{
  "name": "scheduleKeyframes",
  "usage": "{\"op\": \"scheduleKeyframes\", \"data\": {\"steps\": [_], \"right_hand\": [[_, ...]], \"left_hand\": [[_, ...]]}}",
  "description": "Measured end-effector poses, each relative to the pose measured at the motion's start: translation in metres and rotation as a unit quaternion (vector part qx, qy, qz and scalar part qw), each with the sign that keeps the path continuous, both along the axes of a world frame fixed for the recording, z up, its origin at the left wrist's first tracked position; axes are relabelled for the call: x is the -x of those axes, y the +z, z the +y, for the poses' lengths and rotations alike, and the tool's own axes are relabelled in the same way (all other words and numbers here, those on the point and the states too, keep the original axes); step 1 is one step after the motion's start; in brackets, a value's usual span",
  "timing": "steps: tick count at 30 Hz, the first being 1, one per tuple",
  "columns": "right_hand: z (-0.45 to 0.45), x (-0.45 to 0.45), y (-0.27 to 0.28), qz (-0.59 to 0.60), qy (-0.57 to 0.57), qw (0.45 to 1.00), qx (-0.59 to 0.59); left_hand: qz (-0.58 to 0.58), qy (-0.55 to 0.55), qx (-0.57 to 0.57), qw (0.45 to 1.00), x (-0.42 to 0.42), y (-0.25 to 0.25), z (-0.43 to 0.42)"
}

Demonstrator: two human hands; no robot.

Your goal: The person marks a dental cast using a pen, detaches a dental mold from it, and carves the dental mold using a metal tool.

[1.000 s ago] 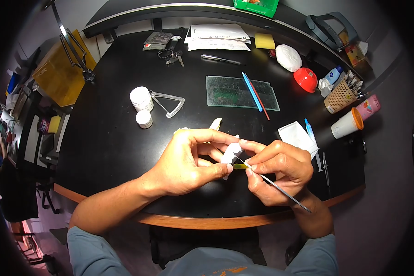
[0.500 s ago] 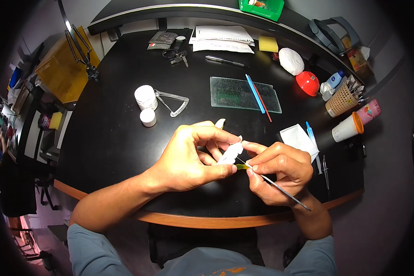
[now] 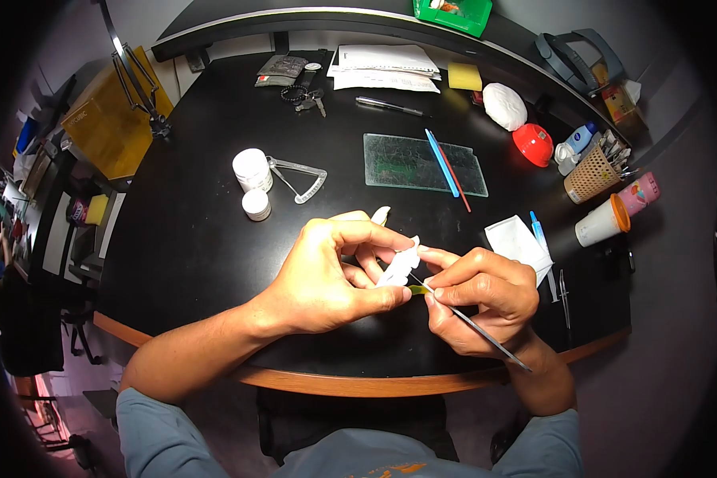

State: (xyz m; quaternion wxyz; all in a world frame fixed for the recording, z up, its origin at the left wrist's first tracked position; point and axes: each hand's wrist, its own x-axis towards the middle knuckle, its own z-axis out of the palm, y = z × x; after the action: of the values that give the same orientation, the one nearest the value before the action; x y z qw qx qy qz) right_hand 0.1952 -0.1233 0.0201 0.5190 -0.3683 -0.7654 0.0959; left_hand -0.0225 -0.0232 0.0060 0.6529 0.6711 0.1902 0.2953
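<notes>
My left hand (image 3: 319,275) is closed around a small, lumpy white piece (image 3: 397,268) that looks like a dental model, gripped between thumb and fingers. A yellow-green bit (image 3: 419,291) shows at its lower edge, by my left thumb tip. In a pen-like pinch, my right hand (image 3: 486,299) holds a thin metal hand instrument (image 3: 486,336). Its fine tip points at the white piece; whether it touches cannot be made out. My right fingertips rest close against the piece's right side. Behind my left fingers, a pale pointed end (image 3: 381,216) sticks out, partly hidden.
White jars (image 3: 252,169) and a metal caliper (image 3: 299,179) stand ahead on the left. A glass slab (image 3: 398,163) carries blue and red sticks. To the right lie white paper (image 3: 519,243), tweezers (image 3: 564,299), a cup (image 3: 601,221) and a red bowl (image 3: 532,144).
My right hand and the instrument have shifted slightly, the instrument's back end moving a little left and down. My left hand and the white piece stay almost still.
</notes>
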Motion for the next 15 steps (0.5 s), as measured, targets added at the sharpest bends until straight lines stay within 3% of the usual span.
{"op": "scheduleKeyframes", "data": {"steps": [15], "right_hand": [[-0.0002, 0.0020, -0.0023, 0.004, 0.000, 1.000, -0.004]], "left_hand": [[0.037, 0.006, -0.022, 0.999, 0.0017, 0.0059, 0.0003]]}}
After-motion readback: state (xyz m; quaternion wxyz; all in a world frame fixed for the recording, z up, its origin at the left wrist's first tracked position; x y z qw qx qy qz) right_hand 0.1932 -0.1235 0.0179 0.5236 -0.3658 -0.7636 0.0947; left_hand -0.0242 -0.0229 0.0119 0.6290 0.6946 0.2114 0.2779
